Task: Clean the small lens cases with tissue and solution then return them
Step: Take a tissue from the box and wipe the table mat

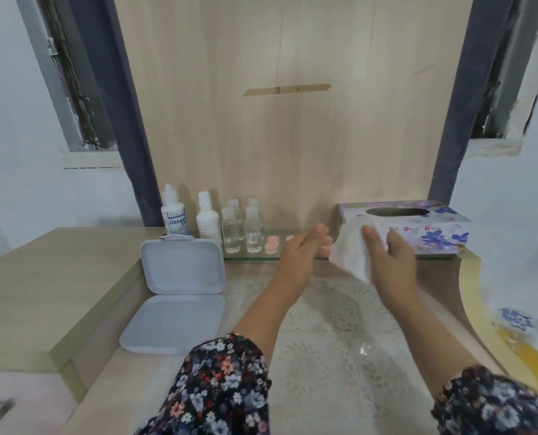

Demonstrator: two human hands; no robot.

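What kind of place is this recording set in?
Probably a home dressing table: lens solution bottles on a glass shelf, a facial tissue box, lace cover under glass. The right hand holds a tissue.

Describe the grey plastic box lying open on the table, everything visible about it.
The grey box looks like smooth, matte plastic, rectangular with rounded corners. It lies open on the table, left of both hands: the far half is tilted up, showing a shallow hollow with nothing visible inside, and the near half lies flat. A small tab shows at its far edge. Neither hand touches it.
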